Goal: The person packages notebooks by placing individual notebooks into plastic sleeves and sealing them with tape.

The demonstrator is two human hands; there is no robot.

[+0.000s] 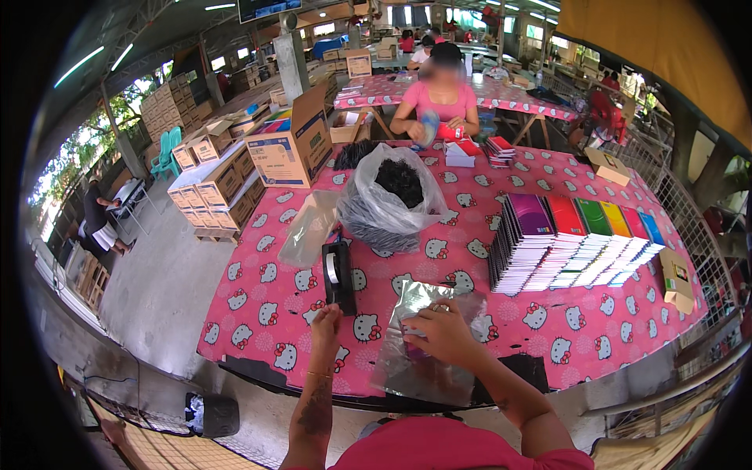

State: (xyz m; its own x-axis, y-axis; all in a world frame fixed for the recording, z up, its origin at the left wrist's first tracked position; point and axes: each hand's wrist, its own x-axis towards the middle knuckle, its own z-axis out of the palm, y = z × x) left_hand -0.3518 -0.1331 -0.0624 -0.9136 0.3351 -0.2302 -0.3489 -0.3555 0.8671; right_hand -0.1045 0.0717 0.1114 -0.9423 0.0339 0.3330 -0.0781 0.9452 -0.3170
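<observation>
My left hand (327,321) is closed in a pinch at the near end of a black tape dispenser (349,283), on what seems to be the end of its tape; the strip itself is hard to see. A pale roll sits in the dispenser. With bent fingers, my right hand (443,327) grips and presses down a shiny clear plastic bag (415,377) at the table's near edge. Something purple shows through the plastic under that hand, mostly hidden by it. Another sheet of clear plastic (307,235) lies beyond the dispenser.
Stacked spiral notebooks (540,258) in several colours stand at right, beside a small open carton (676,280). A clear bag of black coils (388,204) sits mid-table. A large carton (286,149) stands at far left. Across the table, a co-worker (439,98) handles red-covered notebooks (462,149).
</observation>
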